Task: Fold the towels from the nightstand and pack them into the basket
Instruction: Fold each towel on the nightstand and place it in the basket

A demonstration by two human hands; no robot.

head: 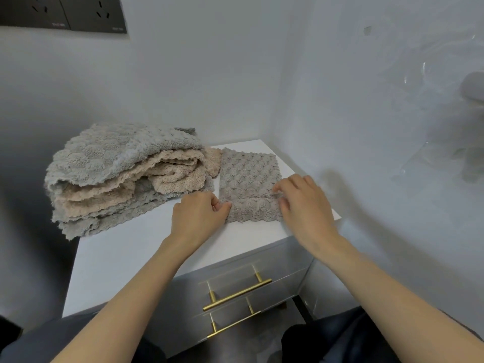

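Right hand (305,205) was motion-blurred, so its grip on the grey towel (250,183) couldn't be read; it covered the towel's near right corner. Left hand (200,218) hid the towel's near left edge. Towel pile (125,176): lower layers buried, count unclear. Wall sockets (62,13) cut off by the top edge. Grey object (474,87) at the right edge cropped, unidentifiable. Lower drawer handle (233,324) partly hidden behind the knees. No basket in frame.

Towel (250,179) nubby plush cloth; nightstand (125,247) smooth matt top (handles (237,294) brushed brass).
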